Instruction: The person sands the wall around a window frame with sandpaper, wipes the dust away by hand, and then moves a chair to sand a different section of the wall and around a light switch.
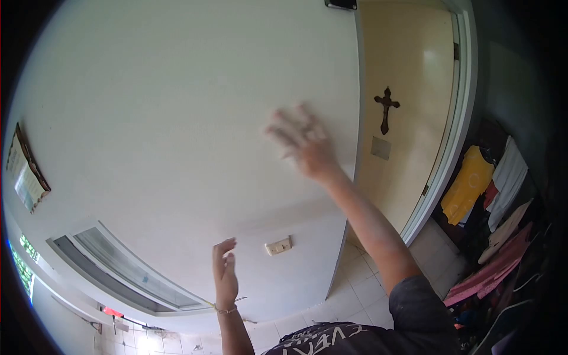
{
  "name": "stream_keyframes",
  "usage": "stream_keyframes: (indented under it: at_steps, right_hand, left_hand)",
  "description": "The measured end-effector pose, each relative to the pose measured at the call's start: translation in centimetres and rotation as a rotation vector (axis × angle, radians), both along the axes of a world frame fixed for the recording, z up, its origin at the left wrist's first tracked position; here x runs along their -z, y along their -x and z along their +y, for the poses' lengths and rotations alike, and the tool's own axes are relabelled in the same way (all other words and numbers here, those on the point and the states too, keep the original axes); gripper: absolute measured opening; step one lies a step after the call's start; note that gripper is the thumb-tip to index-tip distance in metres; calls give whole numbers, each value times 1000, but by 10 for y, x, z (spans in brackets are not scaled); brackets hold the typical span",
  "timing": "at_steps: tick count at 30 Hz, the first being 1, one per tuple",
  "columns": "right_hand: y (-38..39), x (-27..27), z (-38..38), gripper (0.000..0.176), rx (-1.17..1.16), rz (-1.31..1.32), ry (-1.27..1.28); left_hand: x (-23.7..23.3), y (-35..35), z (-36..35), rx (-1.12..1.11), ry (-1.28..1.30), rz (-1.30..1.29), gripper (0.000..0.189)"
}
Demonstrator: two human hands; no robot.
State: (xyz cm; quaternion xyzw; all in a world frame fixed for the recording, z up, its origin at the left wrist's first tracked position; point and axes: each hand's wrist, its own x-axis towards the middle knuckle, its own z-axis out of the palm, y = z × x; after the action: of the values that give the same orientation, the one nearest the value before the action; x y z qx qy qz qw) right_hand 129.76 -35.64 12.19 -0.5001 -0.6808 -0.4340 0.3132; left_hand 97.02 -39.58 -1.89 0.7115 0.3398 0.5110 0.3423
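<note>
Bright daylight, fisheye warp, dark corners

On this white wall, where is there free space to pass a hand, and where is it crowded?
The white wall is bare between the calendar, the right hand and the light switch. The tiles by the door are bare too. It is crowded at the clothes beyond the door. The left hand is raised beside the switch.

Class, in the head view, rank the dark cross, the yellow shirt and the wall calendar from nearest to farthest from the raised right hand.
1. Cross, on the door just right of the right hand.
2. Yellow shirt, hanging farther right, beyond the door.
3. Wall calendar, at the far left edge.
</note>
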Motion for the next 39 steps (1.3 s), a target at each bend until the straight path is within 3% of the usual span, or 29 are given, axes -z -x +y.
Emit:
stream_keyframes:
  at_steps: [3,7,9,11,16,19,21,24,26,31,35,37,38,39]
  right_hand:
    - [-60,-30,-9,59,142,245,-338]
    - [-32,-91,26,62,250,555,-594]
    - [18,-102,32,65,296,480,-524]
    - [59,-91,25,70,195,380,-402]
    - [66,-1,13,74,13,137,-33]
    - [-1,-7,13,71,36,215,-191]
    - [-32,-51,9,68,144,246,-369]
    - [-27,-115,7,68,176,411,-504]
    - [-6,-141,28,69,225,457,-608]
    - [70,-94,21,78,20,155,-252]
    - [36,-18,18,78,-28,-98,-11]
    - [-3,-25,0,77,93,-18,-68]
    - [-21,-36,-7,75,136,45,-120]
    - [-31,-52,-8,73,176,113,-171]
  left_hand:
    - [0,23,8,-105,7,-90,31]
    - [-16,30,23,-133,-41,-94,30]
    - [-35,11,22,-101,-145,-81,29]
    - [-54,-11,18,-90,-233,-46,27]
    - [-82,-31,15,-120,-444,67,26]
    - [-84,-6,19,-224,-497,135,26]
    - [-77,25,26,-316,-446,227,24]
    - [-52,47,52,-359,-259,-9,23]
    - [-53,33,53,-403,-307,-6,23]
    - [-69,-32,43,-432,-425,213,31]
    - [-65,-55,54,-608,-632,223,48]
    - [-47,-35,75,-695,-711,318,55]
    - [-43,-19,83,-656,-603,513,59]
    - [-29,-7,97,-747,-693,594,59]
